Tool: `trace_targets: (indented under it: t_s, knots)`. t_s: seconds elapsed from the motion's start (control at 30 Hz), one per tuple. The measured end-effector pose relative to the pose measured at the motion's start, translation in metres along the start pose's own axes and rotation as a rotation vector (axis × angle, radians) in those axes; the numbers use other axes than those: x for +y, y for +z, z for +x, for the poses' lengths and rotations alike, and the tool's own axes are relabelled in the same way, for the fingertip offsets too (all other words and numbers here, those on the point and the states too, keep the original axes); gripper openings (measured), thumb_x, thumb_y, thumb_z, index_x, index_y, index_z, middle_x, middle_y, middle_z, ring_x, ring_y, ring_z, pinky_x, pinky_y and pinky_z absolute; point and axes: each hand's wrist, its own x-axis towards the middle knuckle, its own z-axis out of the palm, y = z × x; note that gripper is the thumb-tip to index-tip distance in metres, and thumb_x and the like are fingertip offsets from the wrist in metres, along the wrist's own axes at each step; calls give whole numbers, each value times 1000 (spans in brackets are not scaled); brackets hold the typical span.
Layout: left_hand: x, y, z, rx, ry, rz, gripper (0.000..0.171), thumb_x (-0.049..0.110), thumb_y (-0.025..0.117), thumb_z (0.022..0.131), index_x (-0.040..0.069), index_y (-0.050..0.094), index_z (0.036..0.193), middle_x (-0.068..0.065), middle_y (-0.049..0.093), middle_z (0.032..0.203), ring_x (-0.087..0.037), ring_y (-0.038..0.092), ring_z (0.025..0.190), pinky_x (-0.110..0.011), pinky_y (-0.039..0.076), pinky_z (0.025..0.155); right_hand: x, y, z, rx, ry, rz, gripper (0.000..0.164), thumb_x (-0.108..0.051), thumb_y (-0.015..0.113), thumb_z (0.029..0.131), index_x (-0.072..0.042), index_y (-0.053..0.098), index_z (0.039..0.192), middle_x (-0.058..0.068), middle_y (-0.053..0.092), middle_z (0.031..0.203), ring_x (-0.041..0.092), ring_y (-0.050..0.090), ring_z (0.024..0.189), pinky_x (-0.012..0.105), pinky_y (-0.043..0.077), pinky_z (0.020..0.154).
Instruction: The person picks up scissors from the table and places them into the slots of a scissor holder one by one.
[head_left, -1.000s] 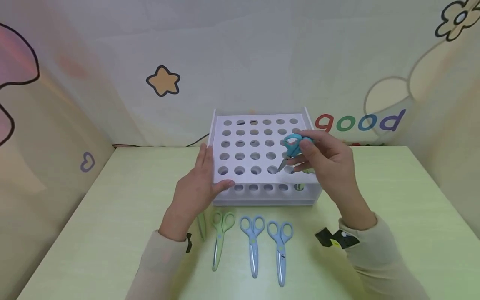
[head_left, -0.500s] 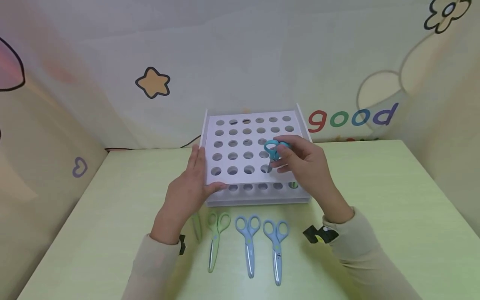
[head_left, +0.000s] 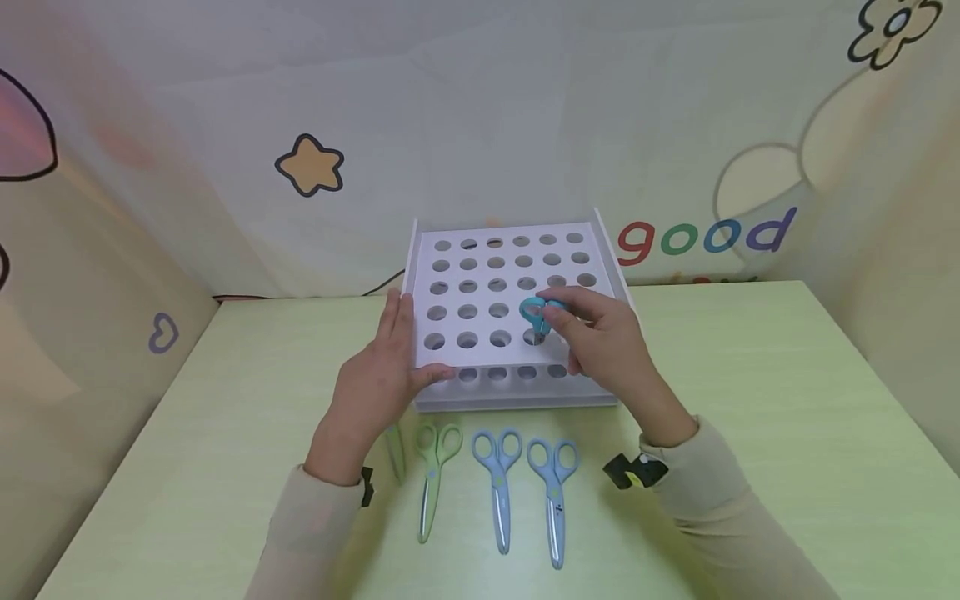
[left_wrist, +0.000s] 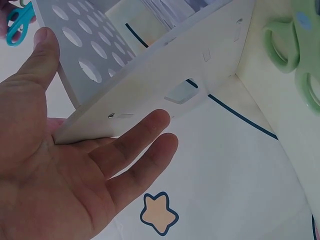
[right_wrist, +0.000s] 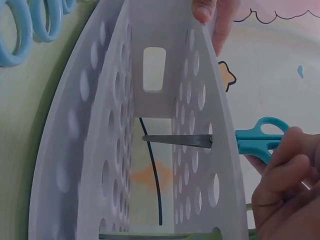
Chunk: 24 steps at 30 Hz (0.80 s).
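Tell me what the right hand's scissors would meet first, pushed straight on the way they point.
Probably the next white board down, or a hole in it; the scissors end in the gap before it. Depth is unclear.

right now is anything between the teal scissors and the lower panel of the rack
Nothing visible. The right hand holds the teal scissors by the handle, their blades already through a hole in the top panel; only open space shows between tip and lower panel. I can't tell whether it lines up with a hole.
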Motion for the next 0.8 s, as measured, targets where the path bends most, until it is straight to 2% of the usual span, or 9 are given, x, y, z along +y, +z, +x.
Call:
trace_targets:
  t_s: [0.17,0.3,0.5,0.67,0.8]
  knots:
    - [0,-1,0,-7,-5,0,112,51,76,86,-3,11,160,-22,7,166,-21,51,53,-32,39,48,0,1,0,-21,64,-58,22,-20,66,100,-12,73,120,10,67,86,28,52,43,29,38,44]
    - [1,-1,0,-5,-5,1,113,51,77,85,-3,11,160,-21,7,166,-21,51,53,-32,39,48,-1,1,0,-35,79,-70,22,-17,66,100,-11,74,119,9,71,94,32,52,44,29,39,44]
    - [1,0,0,6,-13,6,114,44,83,82,-2,13,160,-19,8,167,-21,51,54,-32,40,49,0,2,0,-23,87,-78,22,-17,66,100,-12,73,120,8,71,94,37,54,47,29,39,45]
    - [0,1,0,14,-8,-1,114,39,86,81,-2,15,160,-19,8,167,-21,52,56,-32,41,50,3,5,0,33,41,-112,21,-16,67,99,-11,73,119,7,72,94,38,56,47,28,37,44]
    - [0,0,0,8,-1,-14,114,39,86,82,-2,13,160,-20,7,167,-20,52,57,-31,41,50,5,9,0,78,-7,-152,21,-15,68,99,-11,73,118,7,73,100,27,55,43,28,39,44]
